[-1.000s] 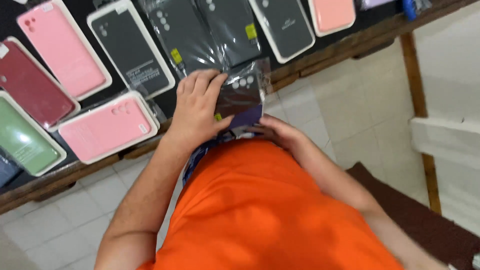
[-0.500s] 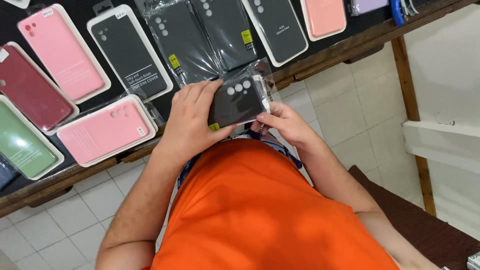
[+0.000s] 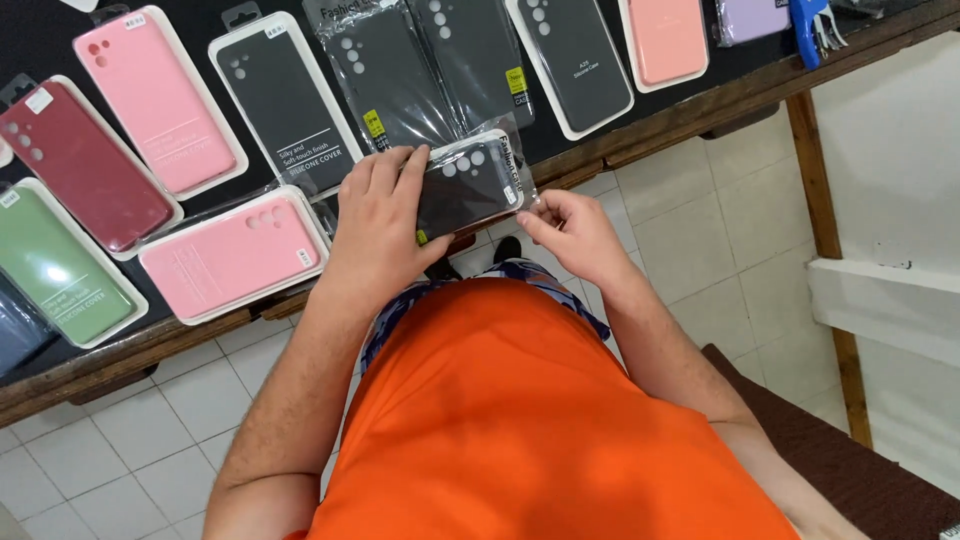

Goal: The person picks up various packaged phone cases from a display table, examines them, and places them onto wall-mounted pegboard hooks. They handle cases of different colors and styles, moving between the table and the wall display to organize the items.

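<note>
Head view: black phone case in clear wrapper [image 3: 470,185] held at frame centre, over wooden table edge [image 3: 700,105]. Left hand [image 3: 380,225] clasped over case's left half, fingers curled. Right hand [image 3: 570,225] pinching wrapper's right corner. Pink boxed case [image 3: 232,255] seen left of hands.

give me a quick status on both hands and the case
Left hand grips black phone case in clear sleeve. Right hand pinches sleeve's right end. Pink boxed case just left on table, not touching.
</note>
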